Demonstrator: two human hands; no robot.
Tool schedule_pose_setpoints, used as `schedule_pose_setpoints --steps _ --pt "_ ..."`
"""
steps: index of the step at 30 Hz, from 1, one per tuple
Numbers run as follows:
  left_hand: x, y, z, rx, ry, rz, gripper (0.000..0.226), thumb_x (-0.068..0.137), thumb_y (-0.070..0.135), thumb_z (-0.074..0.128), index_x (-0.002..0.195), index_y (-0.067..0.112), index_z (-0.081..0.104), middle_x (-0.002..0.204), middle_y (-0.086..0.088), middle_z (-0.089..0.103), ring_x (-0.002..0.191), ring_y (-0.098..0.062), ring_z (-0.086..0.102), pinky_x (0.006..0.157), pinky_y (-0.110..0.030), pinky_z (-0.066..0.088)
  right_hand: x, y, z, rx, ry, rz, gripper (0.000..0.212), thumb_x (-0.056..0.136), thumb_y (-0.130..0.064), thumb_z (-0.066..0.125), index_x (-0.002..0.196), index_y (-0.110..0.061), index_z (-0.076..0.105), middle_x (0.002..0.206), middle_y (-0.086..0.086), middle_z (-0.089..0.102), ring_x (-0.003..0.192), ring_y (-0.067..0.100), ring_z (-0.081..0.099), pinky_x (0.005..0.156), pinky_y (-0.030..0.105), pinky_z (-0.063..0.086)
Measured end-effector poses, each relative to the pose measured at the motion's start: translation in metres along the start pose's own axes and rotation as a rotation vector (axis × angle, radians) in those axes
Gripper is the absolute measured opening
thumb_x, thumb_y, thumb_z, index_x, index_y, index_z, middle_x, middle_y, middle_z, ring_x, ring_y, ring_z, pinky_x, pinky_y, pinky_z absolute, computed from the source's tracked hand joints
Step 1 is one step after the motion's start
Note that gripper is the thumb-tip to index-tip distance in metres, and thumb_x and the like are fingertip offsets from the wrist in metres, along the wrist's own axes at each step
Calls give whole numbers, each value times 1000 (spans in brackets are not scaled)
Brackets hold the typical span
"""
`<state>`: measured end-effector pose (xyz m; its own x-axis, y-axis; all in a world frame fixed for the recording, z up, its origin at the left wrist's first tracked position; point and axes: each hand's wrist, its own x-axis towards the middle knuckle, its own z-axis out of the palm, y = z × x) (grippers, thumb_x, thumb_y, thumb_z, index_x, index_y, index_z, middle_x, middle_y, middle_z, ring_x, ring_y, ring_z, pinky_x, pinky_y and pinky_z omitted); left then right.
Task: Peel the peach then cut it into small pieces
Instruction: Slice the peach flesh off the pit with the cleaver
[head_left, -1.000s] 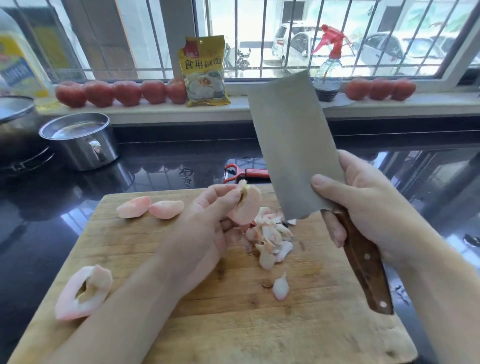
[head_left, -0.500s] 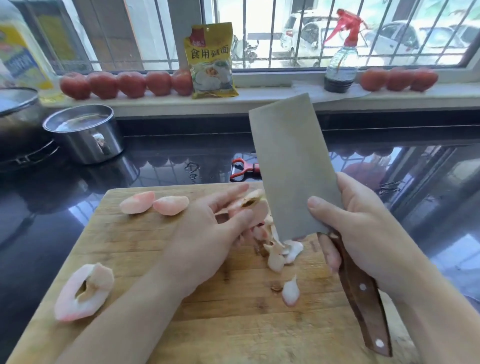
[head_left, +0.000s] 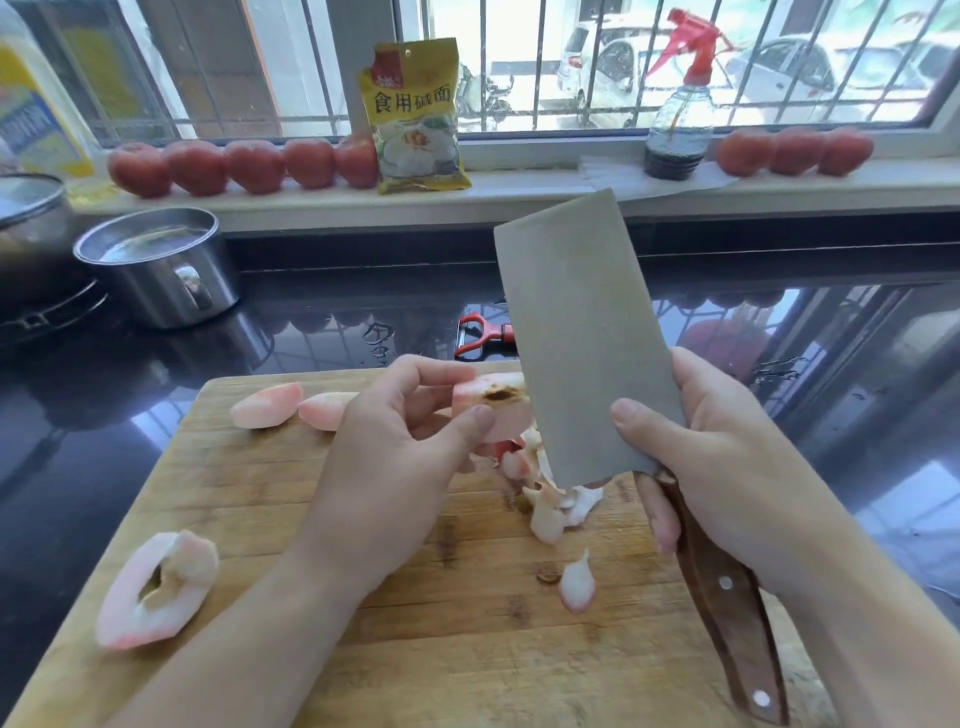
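The left hand (head_left: 395, 457) pinches a peach piece (head_left: 493, 410). The right hand (head_left: 727, 467) grips the knife (head_left: 582, 343). Cutting is under way; next, slice carefully, away from fingers.

peeler (head_left: 480, 336): handle behind cleaver (head_left: 582, 338) | pot (head_left: 26, 228): cut by left edge

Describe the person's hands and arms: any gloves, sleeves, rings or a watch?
Both the left hand and right hand are bare: no gloves or rings show. Both forearms are uncovered to the frame edge, with no sleeve, watch or band in view. Nails are short and unpainted.
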<state>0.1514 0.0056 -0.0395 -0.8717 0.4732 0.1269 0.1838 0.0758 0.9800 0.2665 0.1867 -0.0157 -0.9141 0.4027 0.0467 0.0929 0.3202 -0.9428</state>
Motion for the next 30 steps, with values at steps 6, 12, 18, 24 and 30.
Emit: schedule_pose_setpoints --steps 6,12,18,24,30 --pt "0 -2 2 -47 10 2 22 93 11 74 109 24 68 97 7 81 90 -13 78 78 -26 62 -2 -3 0 -12 -20 20 16 106 -20 48 116 -29 56 79 -5 74 34 22 47 54 45 53" --pt "-1 -3 5 -56 68 86 20 83 13 81 99 19 71 96 7 80 96 -11 77 89 -40 62 -3 0 2 -11 7 26 15 106 -23 48 115 -31 56 83 5 75 35 24 48 54 39 48" --pt "-2 -7 8 -150 61 90 29 71 25 81 97 17 71 97 0 81 98 -19 77 88 -42 62 -3 0 3 59 18 36 17 106 -21 49 119 -27 56 79 -4 75 34 21 46 45 31 46" --pt "0 -10 10 -164 39 76 24 79 16 80 101 16 70 100 -5 80 99 -26 77 89 -46 62 -4 -5 5 161 19 100 17 106 -20 48 120 -25 57 63 -8 69 33 15 44 40 27 45" --pt "-1 -14 12 -195 27 67 26 80 15 75 106 12 70 101 -8 79 99 -26 77 87 -42 63 -3 -7 6 226 37 127 18 106 -19 48 122 -20 56 51 -6 63 33 16 42 44 32 42"
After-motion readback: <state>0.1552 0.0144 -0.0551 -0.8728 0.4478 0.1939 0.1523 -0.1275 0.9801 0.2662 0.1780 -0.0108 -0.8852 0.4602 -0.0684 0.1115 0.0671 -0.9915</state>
